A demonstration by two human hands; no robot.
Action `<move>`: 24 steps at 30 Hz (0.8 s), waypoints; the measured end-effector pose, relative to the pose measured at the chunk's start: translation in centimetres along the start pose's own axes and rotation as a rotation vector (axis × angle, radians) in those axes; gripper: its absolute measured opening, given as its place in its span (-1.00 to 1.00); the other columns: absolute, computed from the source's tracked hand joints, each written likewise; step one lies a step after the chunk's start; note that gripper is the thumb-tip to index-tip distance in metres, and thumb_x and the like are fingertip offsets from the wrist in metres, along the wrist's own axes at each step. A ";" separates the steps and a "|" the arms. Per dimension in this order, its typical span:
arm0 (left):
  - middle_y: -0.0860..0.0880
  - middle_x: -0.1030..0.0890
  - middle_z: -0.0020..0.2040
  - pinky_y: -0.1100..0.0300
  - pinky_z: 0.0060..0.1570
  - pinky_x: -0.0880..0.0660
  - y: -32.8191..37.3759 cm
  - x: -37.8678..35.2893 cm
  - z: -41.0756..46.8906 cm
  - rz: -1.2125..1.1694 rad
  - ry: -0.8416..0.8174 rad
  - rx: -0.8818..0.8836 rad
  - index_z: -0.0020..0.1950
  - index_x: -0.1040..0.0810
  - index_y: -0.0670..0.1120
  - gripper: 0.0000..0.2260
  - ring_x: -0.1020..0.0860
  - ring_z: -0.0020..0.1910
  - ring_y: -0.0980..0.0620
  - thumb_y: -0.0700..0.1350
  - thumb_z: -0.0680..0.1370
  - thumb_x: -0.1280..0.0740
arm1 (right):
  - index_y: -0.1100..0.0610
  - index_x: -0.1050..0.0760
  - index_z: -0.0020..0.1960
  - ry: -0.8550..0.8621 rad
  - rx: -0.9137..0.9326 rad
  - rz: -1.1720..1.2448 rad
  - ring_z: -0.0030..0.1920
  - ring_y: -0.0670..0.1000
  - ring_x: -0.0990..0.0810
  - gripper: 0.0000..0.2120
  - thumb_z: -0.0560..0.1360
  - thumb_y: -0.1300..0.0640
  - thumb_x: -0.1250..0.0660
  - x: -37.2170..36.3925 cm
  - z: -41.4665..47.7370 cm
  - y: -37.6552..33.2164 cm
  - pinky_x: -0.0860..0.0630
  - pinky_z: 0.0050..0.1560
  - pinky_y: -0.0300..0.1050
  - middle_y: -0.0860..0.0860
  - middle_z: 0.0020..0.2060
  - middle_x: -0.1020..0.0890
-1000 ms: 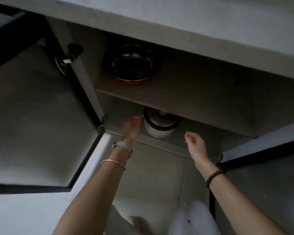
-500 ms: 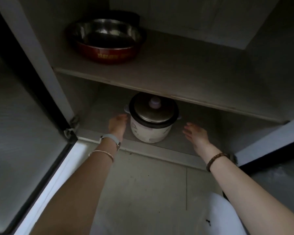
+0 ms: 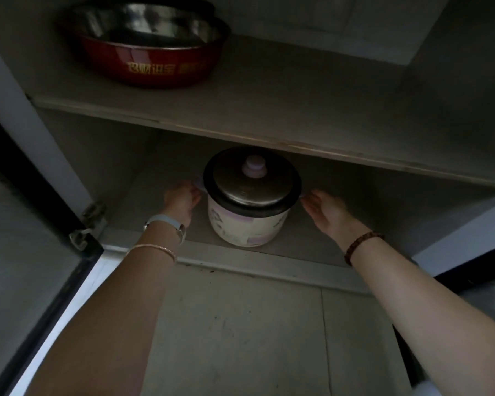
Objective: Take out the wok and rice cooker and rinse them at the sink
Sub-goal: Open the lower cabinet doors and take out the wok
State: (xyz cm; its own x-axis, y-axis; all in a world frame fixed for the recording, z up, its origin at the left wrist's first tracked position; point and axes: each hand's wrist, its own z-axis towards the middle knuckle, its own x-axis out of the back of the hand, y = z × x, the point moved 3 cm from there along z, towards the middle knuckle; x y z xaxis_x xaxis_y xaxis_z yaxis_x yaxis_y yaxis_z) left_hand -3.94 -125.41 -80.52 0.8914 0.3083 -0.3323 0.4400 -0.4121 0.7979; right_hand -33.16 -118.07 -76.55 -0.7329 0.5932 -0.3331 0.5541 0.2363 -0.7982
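A small white rice cooker (image 3: 247, 224) with a dark metal lid (image 3: 252, 182) and a pale knob stands on the bottom shelf of an open cabinet. My left hand (image 3: 182, 200) is at its left side, fingers curled on the small side handle. My right hand (image 3: 325, 211) is at its right side, palm turned to the pot, fingertips touching the right handle. On the upper shelf (image 3: 269, 110), at the left, a shiny metal pan (image 3: 152, 24) lies nested in a red basin (image 3: 152, 67) with gold lettering.
The shelf's front edge hangs just over the cooker's lid. The left cabinet door (image 3: 20, 252) is swung open beside my left arm, its hinge (image 3: 87, 224) near my wrist. The right door (image 3: 469, 238) is open too. Below lies a tiled floor (image 3: 240, 324).
My view dropped and moved closer to the cabinet. Both hands reached forward from in front of the bottom shelf to the two sides of the rice cooker.
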 end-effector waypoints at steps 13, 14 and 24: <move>-0.12 -0.59 -0.07 0.13 0.07 -0.53 -0.3 0.9 2.6 0.207 0.054 -0.048 0.08 -0.54 -0.24 -0.84 -0.56 0.03 -0.03 -0.17 0.56 -0.35 | 0.24 -0.47 0.20 0.058 -0.049 -0.154 -0.08 0.04 -0.57 -0.76 0.56 0.36 -0.21 -0.3 1.2 -0.1 -0.54 -0.07 -0.08 0.16 0.08 -0.54; -0.09 -0.57 -0.12 0.16 0.01 -0.54 -0.3 0.9 2.3 0.205 0.046 -0.034 -0.03 -0.53 -0.21 -0.92 -0.56 -0.03 -0.01 -0.19 0.56 -0.36 | 0.24 -0.48 0.16 0.056 -0.062 -0.154 -0.08 0.03 -0.57 -0.79 0.55 0.37 -0.22 -0.1 0.9 -0.1 -0.53 -0.01 -0.07 0.14 0.05 -0.54; -0.10 -0.56 -0.22 0.27 -0.34 -0.51 1.1 4.4 -2.1 0.324 0.092 -0.007 -0.23 -0.50 -0.14 -0.85 -0.53 -0.26 0.07 -0.22 0.53 -0.39 | 0.17 -0.51 -0.04 -0.037 -0.171 -0.339 -0.09 0.00 -0.59 -0.90 0.54 0.33 -0.27 0.5 -4.6 0.1 -0.57 0.04 -0.06 0.12 -0.06 -0.59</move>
State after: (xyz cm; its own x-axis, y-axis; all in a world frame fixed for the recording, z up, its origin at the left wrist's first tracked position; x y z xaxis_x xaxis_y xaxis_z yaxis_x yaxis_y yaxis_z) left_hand 0.28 -122.73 -80.02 0.9711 0.2383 -0.0149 0.1347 -0.4952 0.8583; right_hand -31.62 -114.19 -74.46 -0.8979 0.4320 -0.0847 0.3333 0.5413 -0.7720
